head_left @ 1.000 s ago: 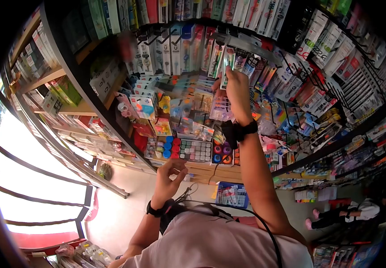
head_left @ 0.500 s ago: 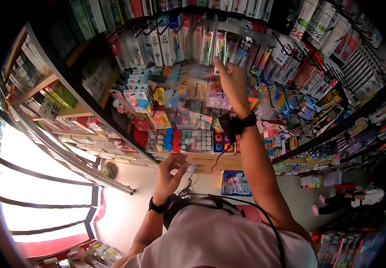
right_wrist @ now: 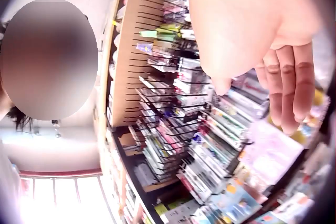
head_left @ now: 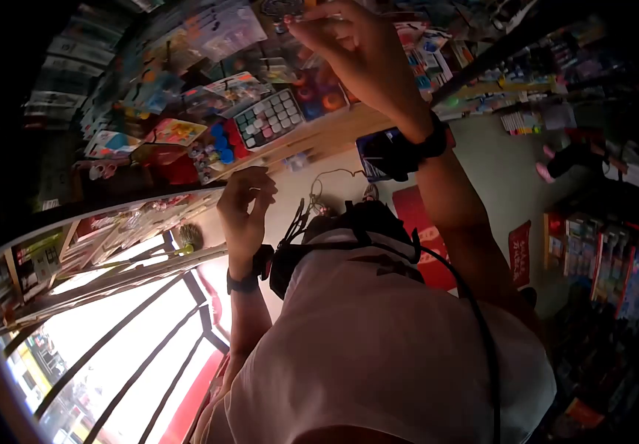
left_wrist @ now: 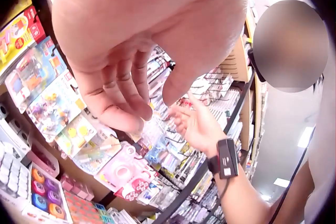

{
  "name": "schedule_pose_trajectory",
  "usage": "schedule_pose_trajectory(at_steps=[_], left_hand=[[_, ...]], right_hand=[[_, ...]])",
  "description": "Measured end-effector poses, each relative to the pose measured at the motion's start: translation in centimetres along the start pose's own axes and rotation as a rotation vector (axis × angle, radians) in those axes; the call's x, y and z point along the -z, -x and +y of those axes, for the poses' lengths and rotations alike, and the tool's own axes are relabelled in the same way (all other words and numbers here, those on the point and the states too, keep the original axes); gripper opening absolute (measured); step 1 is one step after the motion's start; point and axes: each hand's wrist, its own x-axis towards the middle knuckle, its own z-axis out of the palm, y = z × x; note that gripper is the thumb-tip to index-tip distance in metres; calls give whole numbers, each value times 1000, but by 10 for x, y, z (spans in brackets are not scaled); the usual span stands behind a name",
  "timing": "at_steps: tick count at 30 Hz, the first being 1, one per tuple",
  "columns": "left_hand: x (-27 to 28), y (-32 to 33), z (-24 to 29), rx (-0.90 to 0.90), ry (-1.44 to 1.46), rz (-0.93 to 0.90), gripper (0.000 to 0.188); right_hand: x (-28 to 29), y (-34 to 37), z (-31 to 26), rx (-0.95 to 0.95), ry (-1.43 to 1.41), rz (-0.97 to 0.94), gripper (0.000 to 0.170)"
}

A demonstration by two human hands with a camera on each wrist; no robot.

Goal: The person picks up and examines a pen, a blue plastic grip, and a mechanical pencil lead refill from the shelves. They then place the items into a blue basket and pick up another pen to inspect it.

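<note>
My right hand [head_left: 367, 63] is raised in front of the stocked shelf, with nothing in its loosely bent fingers. In the right wrist view, that hand [right_wrist: 262, 35] hangs near hooks of packaged goods and a pale pink packet [right_wrist: 270, 150]. Lower and to the left, my left hand [head_left: 244, 211] hovers below the wooden shelf edge [head_left: 319, 144], its fingers loosely curled around nothing. The left wrist view shows the left hand [left_wrist: 147, 40] empty, with the right hand [left_wrist: 197, 127] beyond it.
On the shelf stand a tray of pale square pieces [head_left: 268, 120], blue round items [head_left: 223, 142] and purple and orange ones [head_left: 327, 98]. Below are a red panel [head_left: 423, 237] and the floor. A person [head_left: 604, 159] is at the far right.
The head view has swung down and turned. My right hand, which pinched a slim packet among the hanging goods, is away from them and empty. The left hand stays loosely curled.
</note>
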Motion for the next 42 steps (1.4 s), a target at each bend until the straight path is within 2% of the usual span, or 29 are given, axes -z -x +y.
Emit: schedule_pose_trajectory(at_steps=[2, 5, 6, 7, 9, 12, 14, 15, 17, 18, 20, 22, 23, 24, 26, 28, 29, 30, 32, 34, 36, 37, 40, 41, 42], left_hand=[[-16, -5, -6, 57, -30, -68, 19], [-42, -17, -21, 126, -118, -193, 18], [-53, -22, -28, 149, -167, -260, 18], [-67, -28, -35, 177, -208, -319, 18], [-97, -37, -57, 263, -272, -445, 19], [-145, -44, -118, 260, -329, -682, 22], [-173, -40, -182, 333, -351, -845, 21], [-194, -32, -243, 359, -373, -896, 21], [-220, -20, -345, 350, -553, -1102, 22], [-233, -18, -385, 360, -557, -1121, 22], [-261, -19, -441, 140, -765, -1234, 24], [-290, -23, -475, 69, -901, -1277, 25], [-288, -14, -557, 73, -904, -1289, 29], [-299, -18, -578, 48, -879, -1294, 34], [-309, -16, -663, -194, -1002, -1331, 33], [-328, -25, -677, -271, -990, -1201, 31], [-339, -34, -685, -83, -1066, -1297, 46], [-347, -39, -691, -38, -1078, -1301, 44], [-350, -42, -721, -182, -1114, -1319, 43], [-347, -40, -735, -213, -1046, -1287, 36], [-345, -41, -737, -198, -1010, -1198, 27], [-344, -45, -745, -239, -1090, -1258, 18], [-338, -49, -756, -280, -1113, -1234, 14], [-339, -48, -754, -125, -1100, -1158, 13], [-336, -48, -752, -128, -1094, -1136, 13]], right_hand=[[26, 50, 49, -143, 72, -84, 40], [79, 129, 84, -503, 144, -64, 33], [97, 157, 95, -690, 226, -97, 32], [108, 182, 96, -728, 87, 6, 31], [135, 236, 113, -937, 201, -11, 31], [145, 302, 129, -1094, 169, 104, 33], [137, 357, 162, -1126, 177, 139, 34], [129, 389, 180, -1037, 415, 15, 36], [120, 416, 195, -1094, 442, -110, 41], [113, 434, 205, -1094, 479, -140, 42], [107, 455, 211, -1146, 474, -148, 44], [101, 488, 215, -1269, 386, -157, 45], [98, 506, 215, -1307, 358, -129, 45], [95, 523, 216, -1339, 330, -101, 45], [90, 560, 213, -1396, 341, -99, 45], [87, 591, 211, -1458, 352, -98, 46], [86, 603, 208, -1518, 343, -102, 46], [87, 614, 205, -1579, 339, -105, 47], [86, 631, 201, -1630, 333, -97, 47], [88, 636, 199, -1755, 263, -24, 48], [85, 644, 199, -1751, 282, -16, 48], [84, 642, 199, -1756, 277, 8, 48], [83, 633, 201, -1758, 263, 33, 48], [83, 630, 202, -1761, 248, 35, 48], [83, 628, 204, -1745, 264, 26, 48]])
